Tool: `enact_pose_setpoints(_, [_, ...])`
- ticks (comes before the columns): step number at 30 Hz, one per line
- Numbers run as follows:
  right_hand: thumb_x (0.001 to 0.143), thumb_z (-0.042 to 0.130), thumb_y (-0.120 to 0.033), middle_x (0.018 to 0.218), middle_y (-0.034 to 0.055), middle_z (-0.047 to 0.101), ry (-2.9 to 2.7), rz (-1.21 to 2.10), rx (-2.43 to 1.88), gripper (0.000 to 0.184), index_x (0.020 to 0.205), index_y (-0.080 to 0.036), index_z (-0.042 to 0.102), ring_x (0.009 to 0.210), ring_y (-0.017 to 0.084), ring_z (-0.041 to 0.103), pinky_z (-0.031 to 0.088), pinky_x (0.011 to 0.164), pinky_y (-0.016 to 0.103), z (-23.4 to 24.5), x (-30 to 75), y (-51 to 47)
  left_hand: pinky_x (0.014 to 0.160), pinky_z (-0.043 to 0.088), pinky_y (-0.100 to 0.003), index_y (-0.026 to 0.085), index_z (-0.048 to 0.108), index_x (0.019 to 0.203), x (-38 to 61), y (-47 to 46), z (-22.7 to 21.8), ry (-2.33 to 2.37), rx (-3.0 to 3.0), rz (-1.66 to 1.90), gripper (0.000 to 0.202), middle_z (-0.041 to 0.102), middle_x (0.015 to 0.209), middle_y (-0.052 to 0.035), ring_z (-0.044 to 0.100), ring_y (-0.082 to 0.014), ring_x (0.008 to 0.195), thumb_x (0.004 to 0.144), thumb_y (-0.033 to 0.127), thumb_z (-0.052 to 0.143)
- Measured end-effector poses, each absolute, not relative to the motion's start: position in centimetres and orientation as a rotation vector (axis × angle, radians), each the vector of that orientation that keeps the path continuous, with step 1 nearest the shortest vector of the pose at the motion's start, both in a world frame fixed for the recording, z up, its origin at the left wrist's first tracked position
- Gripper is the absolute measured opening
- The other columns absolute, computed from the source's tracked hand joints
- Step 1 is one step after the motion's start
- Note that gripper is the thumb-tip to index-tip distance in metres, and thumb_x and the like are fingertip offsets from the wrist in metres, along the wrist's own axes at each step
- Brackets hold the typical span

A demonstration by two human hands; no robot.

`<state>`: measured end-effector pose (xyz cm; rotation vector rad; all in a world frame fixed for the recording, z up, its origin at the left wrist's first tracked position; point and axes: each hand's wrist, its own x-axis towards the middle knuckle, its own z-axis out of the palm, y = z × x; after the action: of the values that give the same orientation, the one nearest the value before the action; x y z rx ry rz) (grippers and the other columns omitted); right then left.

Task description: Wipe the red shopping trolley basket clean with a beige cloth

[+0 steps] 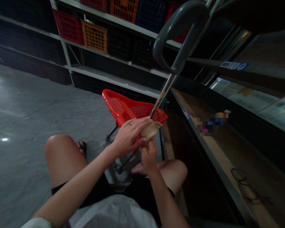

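Note:
Both of my hands meet at a pale beige piece (150, 130), perhaps cloth or sponge, at the lower visible end of a slanted metal pole (166, 88). Over its left side lies my left hand (130, 133), fingers close together and wearing a thin ring, pressing against it. My right hand (149, 155) is closed just below, gripping its lower part. Whether the piece wraps round the pole is hidden by my fingers. A brownish patch marks the pole higher up. At its top is a grey loop handle (160, 47). Behind my hands stands a red plastic shopping basket cart (118, 110).
On the right, a wooden shelf (228, 152) holds eyeglasses (248, 191) and a blurred-out colourful item (212, 123). Several crates, including a yellow crate (95, 36) and a red crate (69, 27), line the back rack. Grey floor (38, 104) extends left; my bent knees flank the cart.

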<state>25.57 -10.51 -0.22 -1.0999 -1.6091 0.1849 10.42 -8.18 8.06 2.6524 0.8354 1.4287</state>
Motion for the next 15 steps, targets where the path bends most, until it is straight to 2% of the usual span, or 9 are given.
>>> enact_pose_setpoints(2, [0.092, 0.054, -0.025, 0.1, 0.0075, 0.074, -1.739, 0.11, -0.978, 0.026, 0.115, -0.025, 0.068, 0.096, 0.024, 0.071, 0.06, 0.086, 0.04, 1.0, 25.3, -10.7, 0.109, 0.045, -0.04, 0.019, 0.044, 0.149, 9.5, -8.6, 8.2, 0.814, 2.631, 1.402, 0.063, 0.059, 0.14, -0.0159, 0.056, -0.0261, 0.13, 0.101, 0.058, 0.043])
enact_pose_setpoints(3, [0.091, 0.056, -0.025, 0.098, 0.006, 0.073, -1.805, 0.071, -0.915, 0.024, 0.113, -0.027, 0.068, 0.095, 0.024, 0.071, 0.059, 0.09, 0.042, 1.6, 25.1, -10.6, 0.106, 0.048, -0.038, 0.02, 0.048, 0.146, 8.9, -8.6, 8.1, 0.842, 2.614, 1.39, 0.061, 0.061, 0.134, -0.0148, 0.058, -0.0255, 0.125, 0.1, 0.059, 0.045])
enact_pose_setpoints(5, [0.089, 0.06, -0.025, 0.105, 0.0051, 0.072, -1.913, 0.023, -0.815, 0.029, 0.117, -0.029, 0.064, 0.103, 0.024, 0.069, 0.052, 0.105, 0.05, 2.5, 24.9, -10.2, 0.1, 0.052, -0.035, 0.023, 0.059, 0.136, 7.2, -8.1, 7.9, 0.956, 2.592, 1.375, 0.047, 0.062, 0.123, -0.0112, 0.06, -0.0229, 0.115, 0.101, 0.052, 0.049])
enact_pose_setpoints(7, [0.089, 0.061, -0.028, 0.124, 0.0076, 0.067, -1.924, 0.041, -0.798, 0.041, 0.129, -0.028, 0.057, 0.121, 0.026, 0.063, 0.043, 0.115, 0.056, 2.9, 24.8, -9.8, 0.099, 0.053, -0.035, 0.024, 0.064, 0.128, 5.3, -7.3, 7.7, 1.153, 2.539, 1.437, 0.033, 0.061, 0.117, -0.009, 0.061, -0.021, 0.111, 0.103, 0.039, 0.048])
enact_pose_setpoints(9, [0.092, 0.055, -0.03, 0.139, 0.0103, 0.057, -1.86, 0.097, -0.841, 0.045, 0.137, -0.027, 0.05, 0.134, 0.026, 0.054, 0.041, 0.117, 0.055, 2.9, 24.7, -9.4, 0.102, 0.052, -0.038, 0.023, 0.065, 0.124, 4.0, -6.7, 7.7, 1.374, 2.439, 1.542, 0.03, 0.06, 0.119, -0.0096, 0.059, -0.0213, 0.114, 0.103, 0.031, 0.046])
enact_pose_setpoints(11, [0.098, 0.045, -0.029, 0.143, 0.0103, 0.053, -1.774, 0.132, -0.886, 0.037, 0.134, -0.027, 0.051, 0.137, 0.025, 0.051, 0.043, 0.115, 0.052, 2.5, 24.4, -9.1, 0.109, 0.049, -0.042, 0.022, 0.066, 0.119, 4.2, -6.8, 7.7, 1.434, 2.453, 1.549, 0.029, 0.06, 0.126, -0.0105, 0.056, -0.0224, 0.125, 0.104, 0.027, 0.042])
enact_pose_setpoints(13, [0.101, 0.036, -0.027, 0.142, 0.0096, 0.053, -1.698, 0.117, -0.897, 0.032, 0.128, -0.027, 0.054, 0.136, 0.024, 0.051, 0.043, 0.115, 0.052, 1.7, 24.1, -8.8, 0.115, 0.045, -0.045, 0.02, 0.067, 0.114, 5.8, -7.6, 7.9, 1.289, 2.639, 1.462, 0.029, 0.063, 0.129, -0.0103, 0.053, -0.0233, 0.131, 0.104, 0.028, 0.04])
enact_pose_setpoints(15, [0.101, 0.031, -0.027, 0.139, 0.0101, 0.055, -1.626, 0.087, -0.905, 0.033, 0.126, -0.027, 0.054, 0.132, 0.023, 0.054, 0.046, 0.112, 0.051, 0.9, 23.9, -8.7, 0.117, 0.044, -0.045, 0.017, 0.067, 0.114, 7.9, -8.6, 7.8, 1.134, 2.821, 1.379, 0.029, 0.069, 0.123, -0.0109, 0.056, -0.0245, 0.129, 0.103, 0.032, 0.044])
